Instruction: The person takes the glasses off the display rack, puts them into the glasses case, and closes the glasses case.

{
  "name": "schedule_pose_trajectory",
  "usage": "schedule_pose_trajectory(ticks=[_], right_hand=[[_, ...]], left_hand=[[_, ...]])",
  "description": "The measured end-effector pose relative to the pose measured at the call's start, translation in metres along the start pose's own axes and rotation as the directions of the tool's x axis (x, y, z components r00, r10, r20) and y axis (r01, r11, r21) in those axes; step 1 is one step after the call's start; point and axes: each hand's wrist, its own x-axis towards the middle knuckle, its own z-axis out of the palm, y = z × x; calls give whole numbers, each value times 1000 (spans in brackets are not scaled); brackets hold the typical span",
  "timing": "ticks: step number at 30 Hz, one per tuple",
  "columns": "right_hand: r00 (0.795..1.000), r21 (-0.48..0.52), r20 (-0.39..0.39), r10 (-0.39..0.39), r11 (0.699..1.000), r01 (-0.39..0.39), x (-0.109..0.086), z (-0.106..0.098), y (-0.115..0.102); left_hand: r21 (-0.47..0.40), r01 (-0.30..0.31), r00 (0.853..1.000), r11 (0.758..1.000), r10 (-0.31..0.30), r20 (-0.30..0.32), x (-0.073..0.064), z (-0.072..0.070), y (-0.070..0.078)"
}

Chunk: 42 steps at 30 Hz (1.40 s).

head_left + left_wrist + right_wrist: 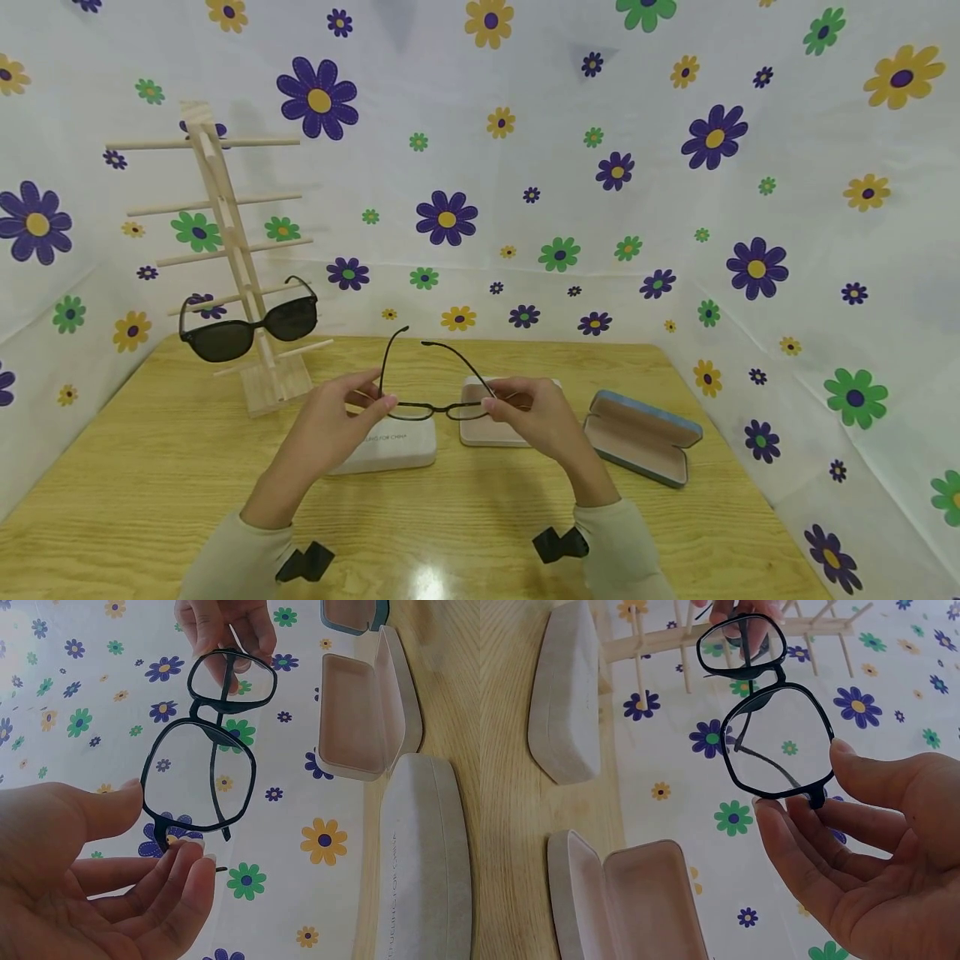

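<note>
Black-framed eyeglasses (440,409) with clear lenses are held up over the table between both hands, temples unfolded and pointing away. My left hand (330,425) pinches the left end of the frame near the hinge, thumb on the rim. At the opposite end, my right hand (543,421) grips the frame the same way between thumb and fingers. Beneath and behind the glasses are a closed white glasses case (397,450) with lettering and an open white case (656,900) with a pinkish lining. The lining shows no glasses inside.
A wooden display rack (225,192) with several pegs stands at the back left, carrying dark sunglasses (221,342) low down. To the right lies an open blue-grey case (645,425). Flower-printed cloth (525,225) encloses the wooden table (450,517) behind and at both sides.
</note>
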Motion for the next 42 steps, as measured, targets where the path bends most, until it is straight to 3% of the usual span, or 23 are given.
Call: schedule_pose_trajectory(ticks=[15, 25, 42], right_hand=[[998, -27, 44, -44, 999, 45, -1, 0, 0], [989, -47, 76, -125, 991, 129, 0, 1, 5], [986, -86, 79, -148, 984, 154, -1, 3, 4]], left_hand=[[-7, 23, 1000, 1000, -23, 8, 0, 0, 0], [-6, 23, 1000, 1000, -23, 4, 1, -1, -1], [-4, 12, 1000, 1000, -12, -13, 1, 1, -1]])
